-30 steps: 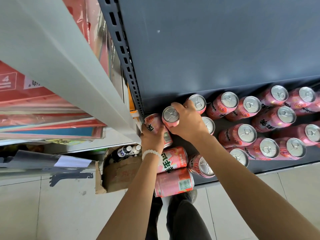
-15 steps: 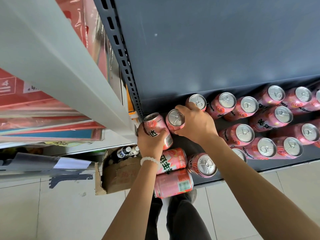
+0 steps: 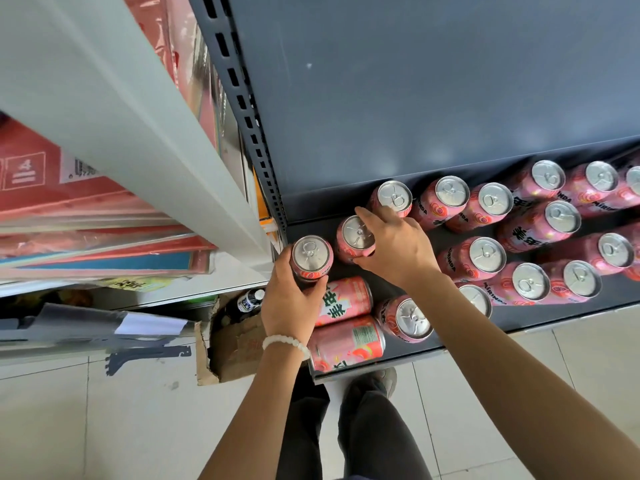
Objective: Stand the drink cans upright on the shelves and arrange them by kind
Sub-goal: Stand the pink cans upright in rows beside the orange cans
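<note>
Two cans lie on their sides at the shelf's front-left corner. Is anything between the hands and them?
Nothing blocks them. The two lying cans sit beside the left hand, which grips an upright can; the right hand holds another upright can.

My fingers (image 3: pixel 313 292) meet a glossy pink can (image 3: pixel 312 259) with a bright metal lid; the shelf (image 3: pixel 519 317) is matt dark metal, the cardboard box (image 3: pixel 239 348) rough, the floor tiles (image 3: pixel 104 427) smooth.

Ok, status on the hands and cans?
Left hand grips corner can, upright. Right hand holds next can. Two cans lying flat at front edge.
</note>
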